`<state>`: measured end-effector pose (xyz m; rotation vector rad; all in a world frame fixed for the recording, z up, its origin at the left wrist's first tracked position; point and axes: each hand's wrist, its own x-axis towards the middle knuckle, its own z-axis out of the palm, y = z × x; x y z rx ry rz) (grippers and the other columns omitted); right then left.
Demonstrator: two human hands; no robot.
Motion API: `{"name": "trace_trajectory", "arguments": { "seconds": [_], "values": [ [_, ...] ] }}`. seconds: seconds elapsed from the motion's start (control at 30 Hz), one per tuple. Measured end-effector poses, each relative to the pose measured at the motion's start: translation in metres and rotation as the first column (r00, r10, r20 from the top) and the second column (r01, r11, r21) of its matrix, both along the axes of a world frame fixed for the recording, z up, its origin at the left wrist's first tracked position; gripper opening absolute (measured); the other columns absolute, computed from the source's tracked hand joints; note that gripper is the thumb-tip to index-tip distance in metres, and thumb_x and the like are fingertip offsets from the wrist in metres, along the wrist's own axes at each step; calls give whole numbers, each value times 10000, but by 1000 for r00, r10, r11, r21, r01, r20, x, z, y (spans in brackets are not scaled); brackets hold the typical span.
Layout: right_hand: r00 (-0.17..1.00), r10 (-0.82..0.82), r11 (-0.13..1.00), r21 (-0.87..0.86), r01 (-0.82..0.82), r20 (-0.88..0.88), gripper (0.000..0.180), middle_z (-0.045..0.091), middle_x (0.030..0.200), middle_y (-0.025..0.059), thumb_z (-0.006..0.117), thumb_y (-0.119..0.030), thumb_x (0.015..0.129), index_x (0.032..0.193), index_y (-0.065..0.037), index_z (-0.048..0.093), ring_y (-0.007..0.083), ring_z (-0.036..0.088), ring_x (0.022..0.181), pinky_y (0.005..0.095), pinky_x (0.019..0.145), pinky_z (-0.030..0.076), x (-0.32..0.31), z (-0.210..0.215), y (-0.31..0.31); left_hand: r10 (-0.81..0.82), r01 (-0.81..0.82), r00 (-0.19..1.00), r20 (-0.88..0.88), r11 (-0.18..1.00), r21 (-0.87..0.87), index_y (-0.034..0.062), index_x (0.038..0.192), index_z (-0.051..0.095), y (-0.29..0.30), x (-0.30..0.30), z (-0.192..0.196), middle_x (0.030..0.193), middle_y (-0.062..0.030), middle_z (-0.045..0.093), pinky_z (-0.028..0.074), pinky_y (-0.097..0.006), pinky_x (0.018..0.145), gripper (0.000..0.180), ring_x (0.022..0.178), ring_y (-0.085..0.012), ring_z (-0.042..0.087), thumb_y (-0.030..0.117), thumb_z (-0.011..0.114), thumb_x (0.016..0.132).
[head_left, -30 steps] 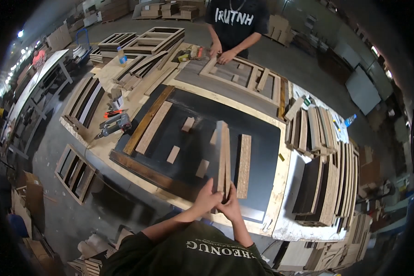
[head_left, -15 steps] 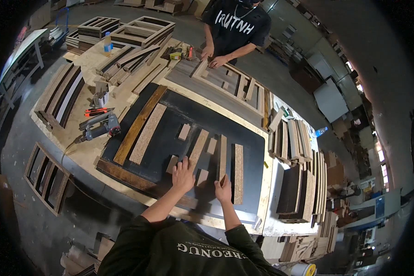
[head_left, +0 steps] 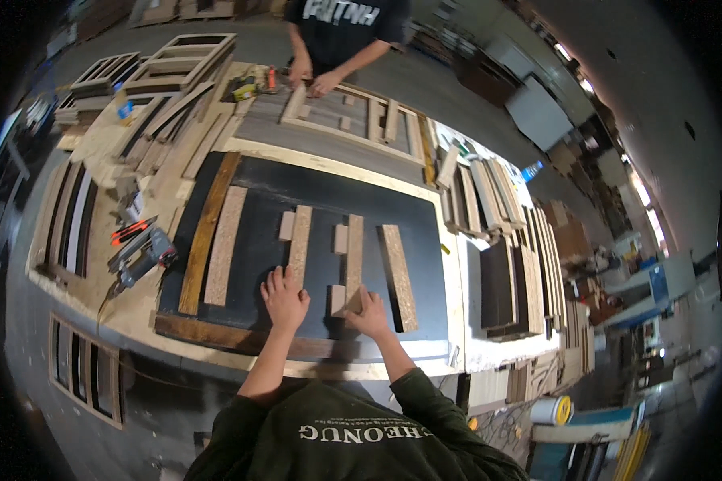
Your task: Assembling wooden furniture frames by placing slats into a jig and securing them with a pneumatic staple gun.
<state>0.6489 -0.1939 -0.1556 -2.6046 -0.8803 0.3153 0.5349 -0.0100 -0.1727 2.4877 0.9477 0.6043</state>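
Note:
My left hand point(head_left: 285, 300) rests fingers outstretched at the near end of a light wooden strip point(head_left: 299, 240); whatever lies beneath the palm is hidden. A small wooden block point(head_left: 286, 226) sits against that strip's left side, toward its far end. My right hand point(head_left: 370, 311) grips the near end of a second strip point(head_left: 354, 256). Along this strip's left side are two small blocks, one farther off point(head_left: 340, 239) and one by my fingers point(head_left: 338, 301). Another strip point(head_left: 399, 276) lies to the right, and one more point(head_left: 225, 244) to the left.
A black panel point(head_left: 257, 180) carries the strips, with brown bars point(head_left: 208, 232) along its left and near edges. A power drill point(head_left: 148, 256) lies left. Stacked wood pieces point(head_left: 489, 196) stand right. Across the table, a co-worker's hands point(head_left: 313, 78) touch a wooden frame point(head_left: 361, 144).
My right hand has drawn its strip left, against the small blocks. The left-hand strip now meets its far block. My left hand covers where a near block was showing. The whole view has shifted.

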Motion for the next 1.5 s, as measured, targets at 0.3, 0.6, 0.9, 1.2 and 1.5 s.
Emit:
{"name": "trace_trajectory", "arguments": {
  "seconds": [0.3,0.6,0.9,1.2,1.5],
  "values": [
    [975,-56,967,232,107,-215,932,396,1285,275,676,-367,759,1460,-69,139,425,426,1181,417,998,370,1,10,-11,-109,105,988,107,993,50,66,1331,428,21,-4,-31,1343,-195,429,344,-480,987,631,1220,-362,421,297,661,792],
    [863,-502,403,869,288,-53,162,631,798,84,590,-12,781,914,-41,678,191,604,747,300,680,488,44,87,-229,-477,449,851,218,878,167,-36,1286,434,-99,13,18,1319,-229,432,286,-492,1035,542,1247,-393,377,343,521,908],
    [324,-945,138,860,491,-33,124,652,830,72,593,-99,821,915,-65,667,158,624,667,276,651,504,160,63,-546,-855,856,516,-47,512,74,-5,1266,445,-385,149,18,1325,-269,370,241,-515,1041,583,1238,-435,317,221,638,765],
    [289,-952,256,790,557,105,136,639,871,81,599,-134,798,910,-98,668,216,634,714,326,665,508,273,58,-683,-664,727,650,-369,684,50,50,1323,422,-431,178,-12,1366,-222,388,170,-547,1086,642,1316,-370,292,386,591,803],
    [556,-827,561,181,808,85,626,612,1099,192,735,-474,658,1081,-32,604,332,586,1020,416,864,482,398,104,-679,-630,695,696,-345,712,100,61,1245,488,-434,182,-7,1295,-212,457,251,-550,1043,605,1234,-368,397,383,622,751]
  ]
}}
